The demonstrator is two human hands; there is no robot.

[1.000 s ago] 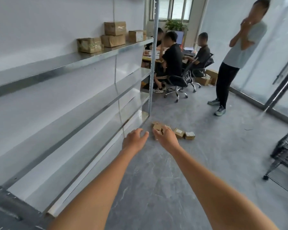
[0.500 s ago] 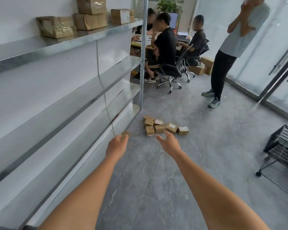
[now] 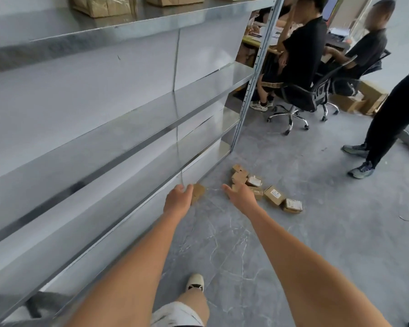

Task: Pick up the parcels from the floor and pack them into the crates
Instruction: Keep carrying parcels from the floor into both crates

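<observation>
The task looks barely begun — every parcel in view lies on the grey floor (image 3: pixel 340 232), none lifted. A cluster of small cardboard parcels (image 3: pixel 273 195) sits near the foot of the metal shelving (image 3: pixel 128 128), and a lone parcel (image 3: pixel 198 192) lies apart, just beside the bottom shelf edge. Both arms reach forward: the left hand (image 3: pixel 178 201) has loosely curled fingers holding nothing, its grip not yet on the lone parcel; the right hand (image 3: pixel 242 196) is spread flat over the near parcels. No crates show here — where the parcels must go cannot be told. The right hand hides part of the cluster, so the count is unsure.
</observation>
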